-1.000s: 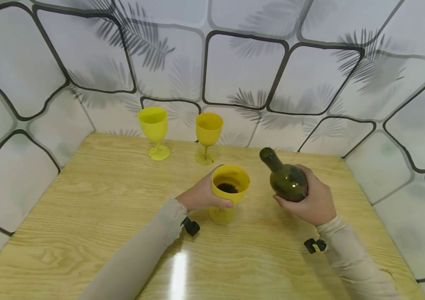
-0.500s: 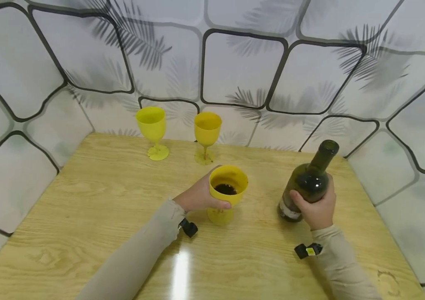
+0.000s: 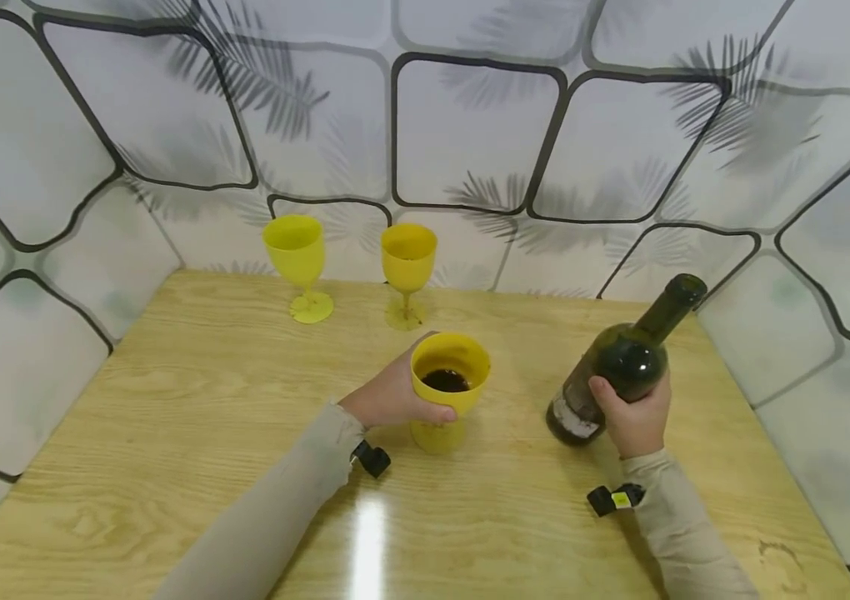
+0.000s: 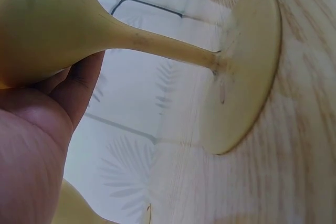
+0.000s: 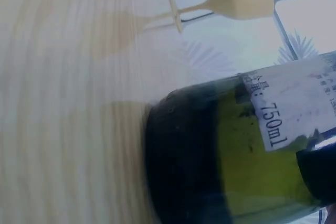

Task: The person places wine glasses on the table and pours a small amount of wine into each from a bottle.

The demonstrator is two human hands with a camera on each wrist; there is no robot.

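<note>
In the head view my left hand (image 3: pixel 395 396) grips a yellow plastic goblet (image 3: pixel 464 402) by its bowl, thumb across the near side. Dark liquid (image 3: pixel 446 380) lies in the bottom of that bowl. The left wrist view shows the goblet's round foot (image 4: pixel 241 77) on the wooden table. To the right, my right hand (image 3: pixel 637 421) holds a dark green glass wine bottle (image 3: pixel 627 362) round its body, the thumb on the near side. The bottle leans, its open mouth up and to the right. Its base (image 5: pixel 184 161) is close over the table in the right wrist view.
Two more yellow goblets stand upright near the table's back edge: a brighter one (image 3: pixel 297 254) at left and a deeper yellow one (image 3: pixel 407 258) beside it. Patterned walls rise behind and on both sides of the table (image 3: pixel 192 417).
The right hand has swung the bottle from its neck pointing left to its neck pointing up and right, its base now lower. The left hand stays on the goblet.
</note>
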